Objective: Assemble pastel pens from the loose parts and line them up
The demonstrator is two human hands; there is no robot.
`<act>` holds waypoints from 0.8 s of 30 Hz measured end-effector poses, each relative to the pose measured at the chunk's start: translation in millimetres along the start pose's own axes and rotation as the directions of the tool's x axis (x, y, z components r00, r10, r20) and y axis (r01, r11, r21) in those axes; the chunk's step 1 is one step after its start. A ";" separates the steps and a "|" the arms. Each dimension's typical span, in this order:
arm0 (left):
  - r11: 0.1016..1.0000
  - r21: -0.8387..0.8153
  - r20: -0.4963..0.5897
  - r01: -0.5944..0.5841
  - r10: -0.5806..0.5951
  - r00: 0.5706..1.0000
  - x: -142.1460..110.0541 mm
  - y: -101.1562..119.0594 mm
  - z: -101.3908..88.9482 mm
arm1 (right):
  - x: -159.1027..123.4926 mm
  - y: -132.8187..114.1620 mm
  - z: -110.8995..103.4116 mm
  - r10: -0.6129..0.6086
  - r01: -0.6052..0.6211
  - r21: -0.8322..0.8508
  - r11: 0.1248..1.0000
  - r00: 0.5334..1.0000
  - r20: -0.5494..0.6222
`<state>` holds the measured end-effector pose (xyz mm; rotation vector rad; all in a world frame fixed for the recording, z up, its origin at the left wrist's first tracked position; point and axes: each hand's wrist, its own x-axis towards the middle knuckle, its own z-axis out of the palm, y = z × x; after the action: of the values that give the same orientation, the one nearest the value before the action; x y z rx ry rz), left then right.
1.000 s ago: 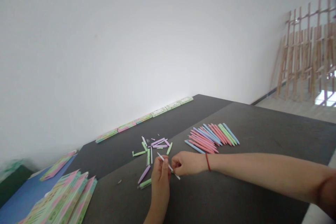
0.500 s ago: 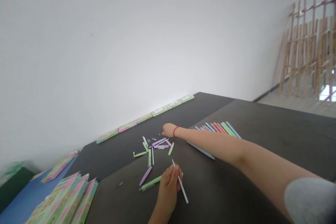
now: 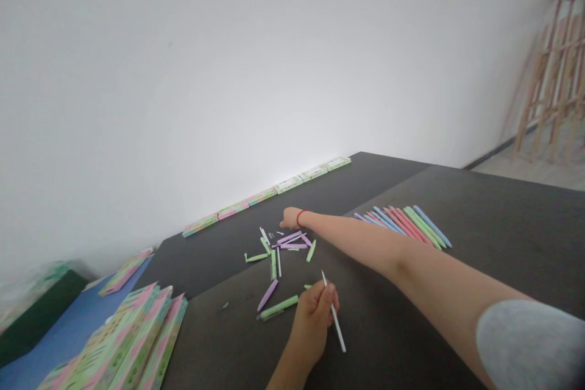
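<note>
My left hand [image 3: 316, 309] is closed in a pinch around a slim white pen refill [image 3: 337, 323], its pointed tip towards the far side. A bit of green shows behind those fingers. Stretched out over the table, my right hand [image 3: 289, 218] has its fingers bent down beside some tiny clear parts [image 3: 271, 235]; whatever lies between them is hidden. Close by lie loose purple pen barrels [image 3: 293, 246], green pen parts [image 3: 256, 258] and white refills [image 3: 279, 262]. A green pen barrel with a clip [image 3: 280, 308] and a purple one [image 3: 267, 295] rest nearer my left hand.
A row of blue, red and green pens [image 3: 411, 223] lies to the right, partly behind my right forearm. Flat packs [image 3: 233, 209] line the wall edge. More colourful packs [image 3: 123, 335] are stacked at the left, near a blue surface [image 3: 68, 335]. Wooden racks [image 3: 553, 79] stand far right.
My right hand has left the refill and reached forward to the small parts at the back. My left hand keeps the refill, and the view has turned slightly right.
</note>
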<state>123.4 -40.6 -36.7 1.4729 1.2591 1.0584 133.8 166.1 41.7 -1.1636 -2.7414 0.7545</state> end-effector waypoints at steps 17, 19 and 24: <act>0.995 0.091 0.043 -0.045 0.041 0.998 2.3 4.8 -3.9 | -176.8 27.0 44.5 -0.110 -0.037 0.981 0.189 0.992 0.059; 0.994 0.098 0.049 -0.045 0.040 0.998 1.8 5.4 -4.4 | -176.1 24.6 45.7 -0.120 -0.039 0.980 0.197 0.991 0.063; 0.993 0.108 0.053 -0.041 0.036 0.998 1.6 4.0 -5.6 | -178.1 24.0 48.0 -0.125 -0.014 0.972 0.233 0.991 0.044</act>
<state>119.0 -38.8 -31.5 1.6030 1.2740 0.9836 264.4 37.3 10.5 -0.6351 -1.5551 2.1124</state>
